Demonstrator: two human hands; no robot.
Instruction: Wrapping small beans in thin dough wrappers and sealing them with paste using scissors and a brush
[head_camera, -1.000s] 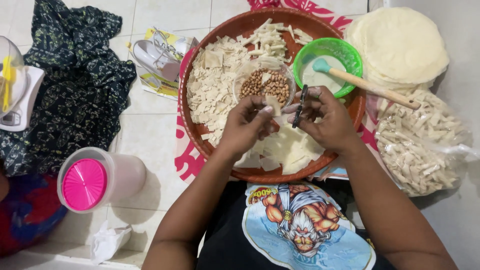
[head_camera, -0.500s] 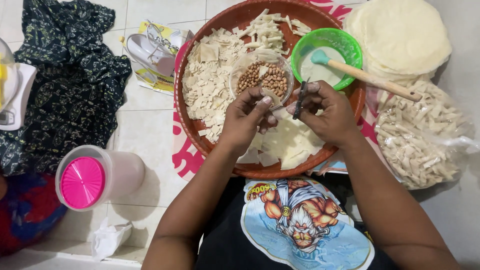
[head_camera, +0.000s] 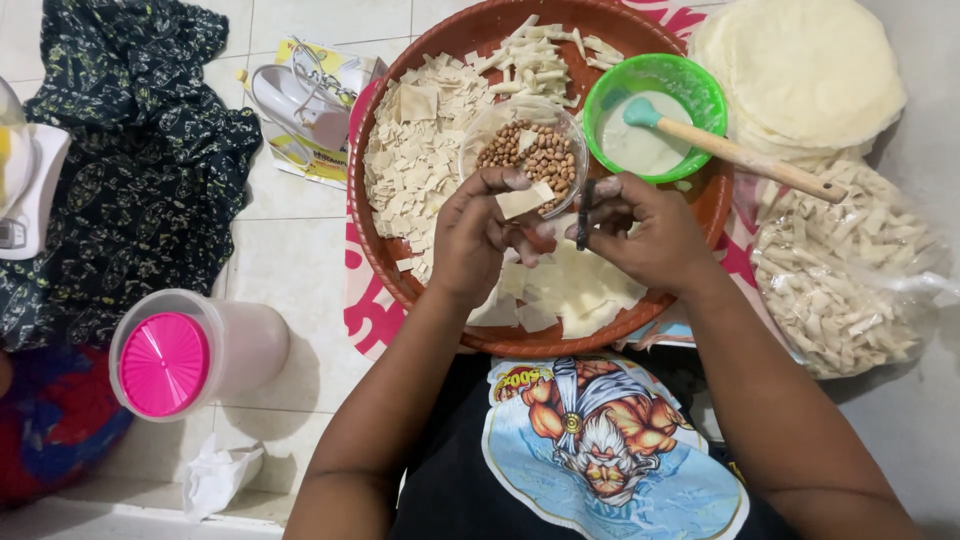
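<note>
**On the floor tray: wrapper square held beside the peanut bowl**

On the tiled floor, in front of the seated person, largest first:

- Round reddish-brown tray (head_camera: 362, 215), holding a heap of cut wrapper squares (head_camera: 415, 160) and a few rolled sticks (head_camera: 540, 60) at its far side.
- Stack of round pastry sheets (head_camera: 800, 70), beyond the tray's right edge.
- Clear bag of rolled pieces (head_camera: 850, 270), just right of the tray.
- Green bowl (head_camera: 690, 85) of white paste, with a spatula (head_camera: 740, 152) resting in it.
- Glass bowl of peanuts (head_camera: 530, 155), mid-tray.
- Left hand (head_camera: 470, 240), fingers closed in a pinch on one wrapper square (head_camera: 522, 200), held at the peanut bowl's near rim.
- Right hand (head_camera: 650, 235), fingers curled around a dark slender object (head_camera: 583, 215); its kind cannot be told.

Step, as judged: a single square is being prepared between both hands. The sheet looks thin, so a light, even pinch is called for.

Against half a second ago: the square now shows plainly, whereas the left fingertips were then bunched at the bowl's rim. Both hands are over the same spot.
</note>
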